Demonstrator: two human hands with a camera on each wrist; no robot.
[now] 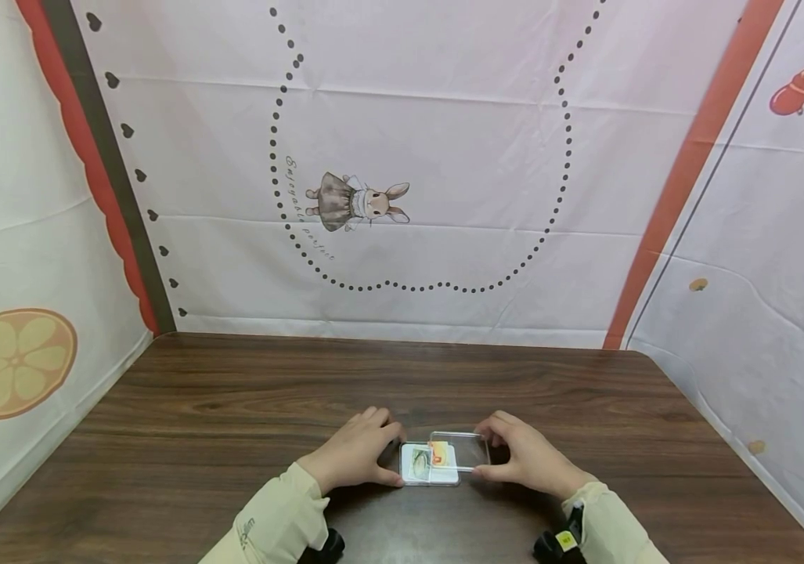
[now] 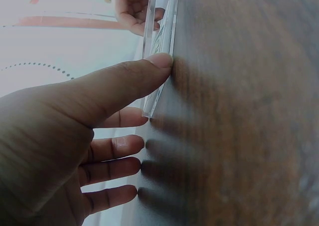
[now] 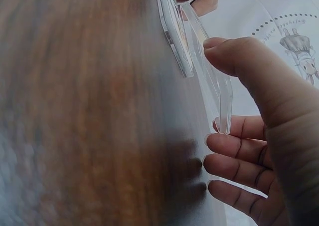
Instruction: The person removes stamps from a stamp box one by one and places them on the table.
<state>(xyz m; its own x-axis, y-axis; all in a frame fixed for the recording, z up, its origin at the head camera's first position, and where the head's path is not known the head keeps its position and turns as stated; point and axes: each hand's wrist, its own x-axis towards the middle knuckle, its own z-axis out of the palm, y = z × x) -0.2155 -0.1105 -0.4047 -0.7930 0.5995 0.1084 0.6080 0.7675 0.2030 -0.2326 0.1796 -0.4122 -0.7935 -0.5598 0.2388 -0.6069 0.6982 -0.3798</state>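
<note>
A small flat clear plastic case base (image 1: 417, 475) with a white insert and a printed picture lies on the table, close before the person. My left hand (image 1: 358, 449) pinches its left end between thumb and index finger, the other fingertips down at the tabletop. The case's clear lid (image 1: 470, 452) is off to the right and partly overlaps the base in the head view. Holding that lid by its right end are the thumb and index finger of my right hand (image 1: 534, 462). From the right wrist, the lid (image 3: 225, 104) appears tilted and raised above the base (image 3: 175, 36).
The dark wood-grain table (image 1: 246, 392) reaches back to a white printed cloth (image 1: 430, 157) with a rabbit figure and dotted lines. Cloth also hangs along the left and right sides. Black straps with small devices (image 1: 549, 546) sit at both wrists, below pale sleeves.
</note>
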